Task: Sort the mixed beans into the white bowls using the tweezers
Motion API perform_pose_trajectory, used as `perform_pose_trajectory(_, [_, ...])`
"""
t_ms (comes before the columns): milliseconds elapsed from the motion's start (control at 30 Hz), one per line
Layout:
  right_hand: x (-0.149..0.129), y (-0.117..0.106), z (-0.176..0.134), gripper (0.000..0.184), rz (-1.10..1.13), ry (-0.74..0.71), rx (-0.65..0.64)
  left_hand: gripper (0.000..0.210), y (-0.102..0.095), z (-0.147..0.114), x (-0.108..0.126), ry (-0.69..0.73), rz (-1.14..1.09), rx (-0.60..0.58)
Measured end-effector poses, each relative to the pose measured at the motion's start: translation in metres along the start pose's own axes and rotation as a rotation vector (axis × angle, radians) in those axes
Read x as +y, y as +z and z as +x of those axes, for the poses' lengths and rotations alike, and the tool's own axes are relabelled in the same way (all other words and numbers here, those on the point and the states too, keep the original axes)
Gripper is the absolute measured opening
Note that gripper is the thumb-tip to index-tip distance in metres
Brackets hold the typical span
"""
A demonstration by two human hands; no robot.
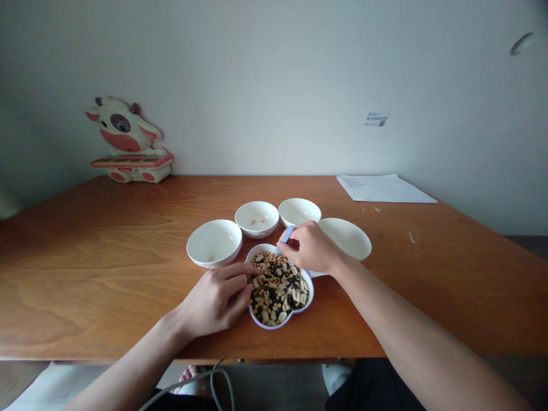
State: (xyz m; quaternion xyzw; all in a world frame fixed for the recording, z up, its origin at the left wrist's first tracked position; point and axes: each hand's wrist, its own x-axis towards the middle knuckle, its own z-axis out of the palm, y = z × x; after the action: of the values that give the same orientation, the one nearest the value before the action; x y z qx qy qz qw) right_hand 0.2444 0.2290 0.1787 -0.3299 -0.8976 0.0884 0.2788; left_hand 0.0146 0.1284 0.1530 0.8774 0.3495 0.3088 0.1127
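I have the lilac-rimmed dish on the near part of the worktop, directly in front of me and between the two hands. It holds a well-spread mix of pale peanut-like halves, small yellow beans and dark pieces, all jumbled together. The hands are apart from each other. My right hand is over the far right side of the dish, thumb and fingers pinched on a slim lilac tool, perhaps tweezers; the lower end is too small to read, so I can't tell whether it grips a piece. My left hand is at the left rim, index finger reaching over the contents; I can't tell whether it clamps the dish or merely rests there.

Four white bowls arc beyond the dish. The left bowl has a small tan patch at its bottom, and the back left bowl has a couple of tan pieces. The back right bowl and the right bowl are partly hidden by my hand, so their full contents escape me.

I judge the work to be early: a few pieces are in bowls, while nearly everything I can see lies mixed in the dish
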Motion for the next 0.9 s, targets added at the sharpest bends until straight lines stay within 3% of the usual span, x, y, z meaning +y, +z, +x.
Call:
perform_pose_trajectory(267, [-0.001,-0.002,-0.001,0.033,0.084,-0.008,0.057,0.022,0.001,0.000,0.000,-0.009,0.002,0.002])
perform_pose_trajectory(500, [-0.003,0.004,0.011,0.033,0.209,0.076,0.380,0.021,0.001,0.000,0.001,-0.001,0.010,0.005])
perform_pose_trajectory(600, [0.003,0.009,0.021,0.032,0.166,0.142,0.457,0.021,0.000,0.000,0.000,-0.005,0.007,0.001])
perform_pose_trajectory(900, [0.015,0.015,0.031,0.033,0.095,0.236,0.407,0.022,0.001,0.001,-0.001,0.001,-0.004,0.005])
